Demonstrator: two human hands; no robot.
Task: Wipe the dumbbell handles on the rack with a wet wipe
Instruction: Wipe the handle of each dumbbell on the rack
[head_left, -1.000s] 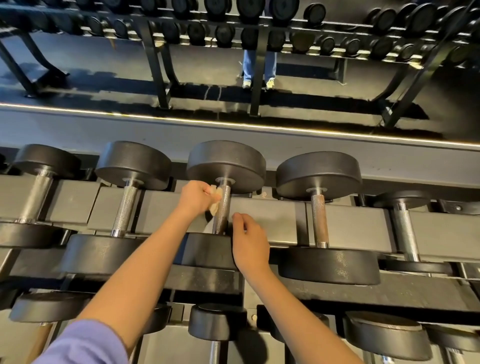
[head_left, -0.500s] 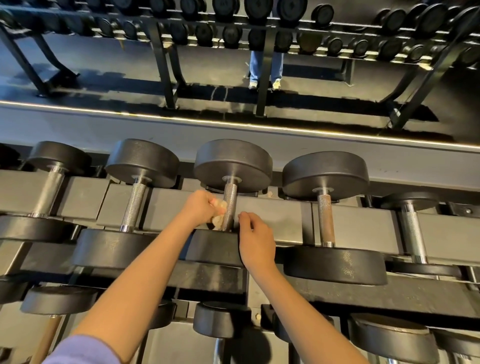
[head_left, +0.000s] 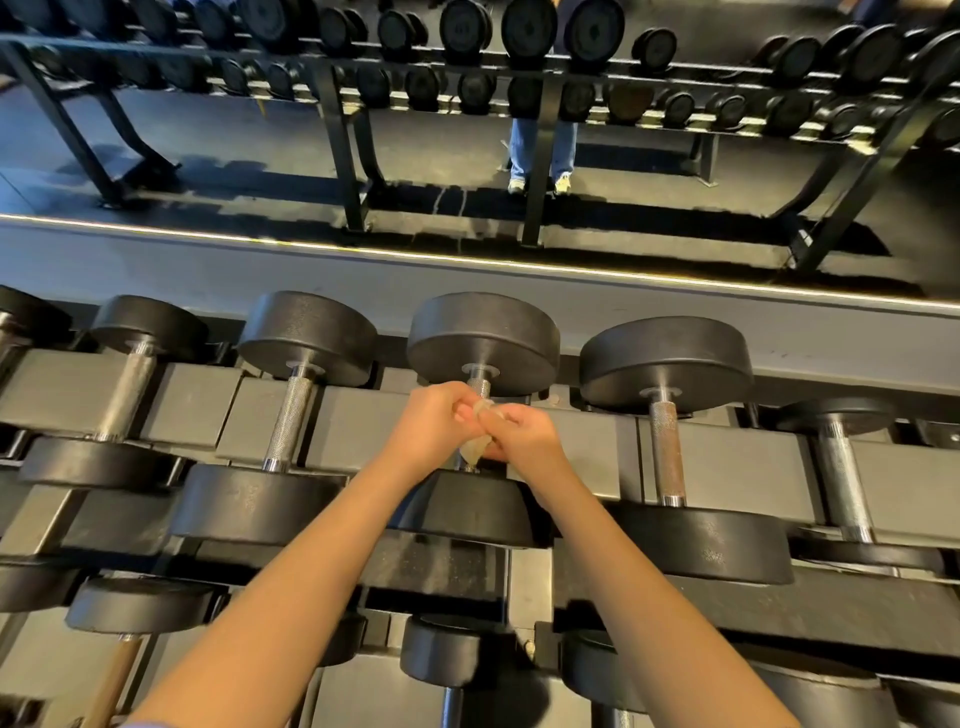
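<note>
Both forearms are uncovered, as are the left hand (head_left: 434, 423) and right hand (head_left: 524, 436). A thin sliver of pale lavender sleeve (head_left: 148, 724) caps the left arm at the bottom edge.
</note>
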